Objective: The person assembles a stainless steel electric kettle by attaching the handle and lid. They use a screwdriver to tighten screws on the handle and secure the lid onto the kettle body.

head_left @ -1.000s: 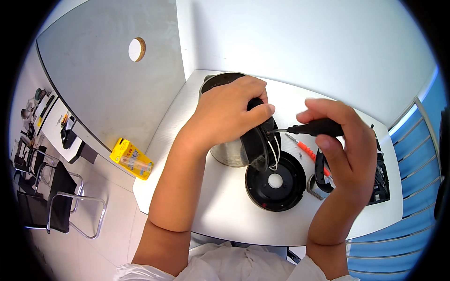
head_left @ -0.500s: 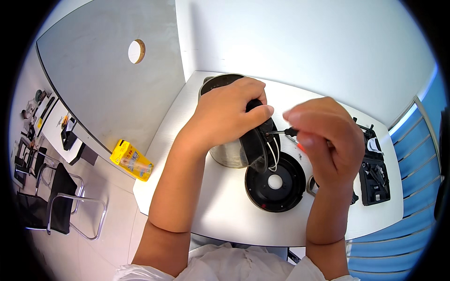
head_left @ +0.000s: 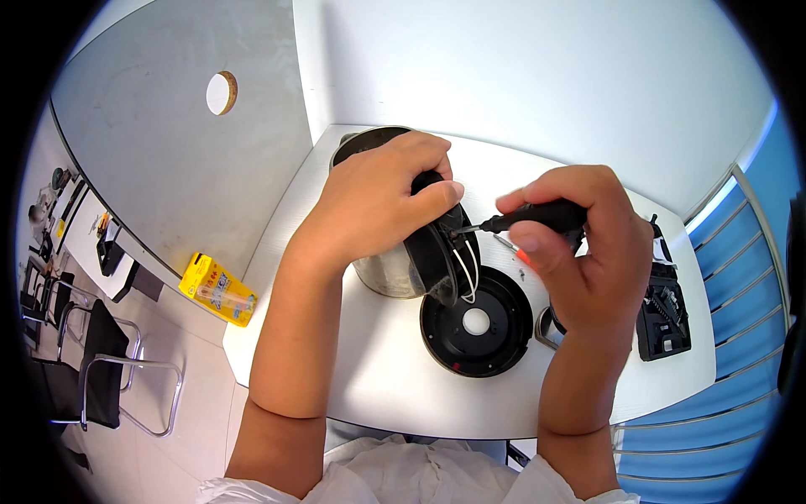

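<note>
A steel and black electric kettle [head_left: 382,275] stands on the table, its black handle side turned to the right. My left hand [head_left: 378,195] is wrapped over that handle from above, thumb along its near side. White wires [head_left: 476,277] loop out of the handle's lower end. In my right hand [head_left: 600,260] is a black-handled screwdriver [head_left: 541,218], gripped between thumb and curled fingers. Its thin shaft points left, and the tip meets the handle part just below my left thumb. A round black base plate [head_left: 504,343] with a pale centre lies in front of the kettle.
A black tool case [head_left: 663,323] is open at the table's right. Close to my right wrist sits a shiny metal object [head_left: 547,328], partly hidden. Beside the grey partition [head_left: 189,160] is a yellow box [head_left: 217,290]. Metal rails [head_left: 739,286] border the right side.
The view has shifted slightly, moving everything a little left. My right fingers have turned and opened off the screwdriver's handle, which now shows more fully. The tip stays at the kettle's handle.
</note>
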`<state>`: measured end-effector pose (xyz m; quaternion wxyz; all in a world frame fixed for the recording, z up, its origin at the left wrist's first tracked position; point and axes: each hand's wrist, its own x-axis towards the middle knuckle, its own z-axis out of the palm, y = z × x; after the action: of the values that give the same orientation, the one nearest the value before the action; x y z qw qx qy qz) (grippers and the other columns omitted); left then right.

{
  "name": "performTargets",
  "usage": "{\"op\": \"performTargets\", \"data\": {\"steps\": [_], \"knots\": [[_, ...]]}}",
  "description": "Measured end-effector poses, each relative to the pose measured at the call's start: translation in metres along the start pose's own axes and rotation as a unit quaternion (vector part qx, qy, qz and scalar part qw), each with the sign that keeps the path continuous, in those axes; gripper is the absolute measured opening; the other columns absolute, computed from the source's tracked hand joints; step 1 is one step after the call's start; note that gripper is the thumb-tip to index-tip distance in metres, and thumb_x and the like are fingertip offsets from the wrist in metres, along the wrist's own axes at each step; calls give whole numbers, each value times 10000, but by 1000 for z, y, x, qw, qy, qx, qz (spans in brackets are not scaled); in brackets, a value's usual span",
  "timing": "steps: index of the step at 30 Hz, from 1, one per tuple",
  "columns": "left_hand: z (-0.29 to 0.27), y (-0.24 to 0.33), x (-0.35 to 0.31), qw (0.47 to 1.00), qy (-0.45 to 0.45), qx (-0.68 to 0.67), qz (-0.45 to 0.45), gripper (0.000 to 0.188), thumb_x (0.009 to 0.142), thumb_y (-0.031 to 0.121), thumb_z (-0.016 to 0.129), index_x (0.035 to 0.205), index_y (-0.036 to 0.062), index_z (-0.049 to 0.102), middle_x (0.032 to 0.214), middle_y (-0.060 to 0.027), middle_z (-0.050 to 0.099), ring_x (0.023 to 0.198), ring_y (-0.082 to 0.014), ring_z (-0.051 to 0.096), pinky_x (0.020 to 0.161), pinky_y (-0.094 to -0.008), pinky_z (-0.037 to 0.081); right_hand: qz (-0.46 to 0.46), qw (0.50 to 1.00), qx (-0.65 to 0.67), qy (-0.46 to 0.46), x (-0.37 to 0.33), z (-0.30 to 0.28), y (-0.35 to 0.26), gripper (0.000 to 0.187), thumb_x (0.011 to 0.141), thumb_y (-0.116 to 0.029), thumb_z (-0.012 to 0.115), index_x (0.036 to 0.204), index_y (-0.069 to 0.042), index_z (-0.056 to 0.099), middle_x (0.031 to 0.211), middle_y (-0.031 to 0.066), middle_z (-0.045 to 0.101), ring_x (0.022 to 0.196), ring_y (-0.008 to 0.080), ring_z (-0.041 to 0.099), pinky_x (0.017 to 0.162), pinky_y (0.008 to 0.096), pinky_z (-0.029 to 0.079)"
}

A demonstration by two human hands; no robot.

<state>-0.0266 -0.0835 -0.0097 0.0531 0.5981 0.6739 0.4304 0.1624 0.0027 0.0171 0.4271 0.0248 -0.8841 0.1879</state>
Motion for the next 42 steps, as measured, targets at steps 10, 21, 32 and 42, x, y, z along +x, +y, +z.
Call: {"op": "performTargets", "data": {"steps": [10, 21, 32, 42], "knots": [[5, -18, -1, 992, 82, 20, 95, 334, 846, 372, 547, 890, 47, 612, 1038, -106, 634, 943, -306, 597, 811, -370, 464, -130, 984, 110, 47, 10, 26, 10, 115, 874, -68, 617, 966, 2, 613, 871, 116, 657, 714, 135, 571, 623, 229, 437], [-3, -4, -2, 999, -6, 36, 2, 271, 846, 329, 573, 881, 65, 619, 1153, -111, 626, 1069, -285, 581, 854, -358, 451, 25, 964, 252, -80, -2, -8, 7, 368, 814, -60, 436, 1109, 83, 601, 1091, 254, 640, 936, 267, 639, 712, 300, 545], [-2, -7, -2, 999, 5, 40, 4, 278, 834, 345, 579, 878, 72, 613, 1144, -90, 627, 1016, -272, 592, 832, -356, 455, 53, 994, 94, 21, -3, -3, 11, 320, 893, -269, 621, 977, 38, 602, 951, 175, 678, 801, 186, 662, 723, 267, 510], [-3, -3, -4, 998, 4, 55, -9, 271, 823, 338, 587, 870, 71, 595, 971, -65, 603, 880, -263, 582, 758, -361, 453, 147, 958, 213, 125, 2, 24, -8, 130, 914, -107, 552, 891, -1, 624, 967, 184, 675, 641, 123, 505, 598, 259, 429]]}}
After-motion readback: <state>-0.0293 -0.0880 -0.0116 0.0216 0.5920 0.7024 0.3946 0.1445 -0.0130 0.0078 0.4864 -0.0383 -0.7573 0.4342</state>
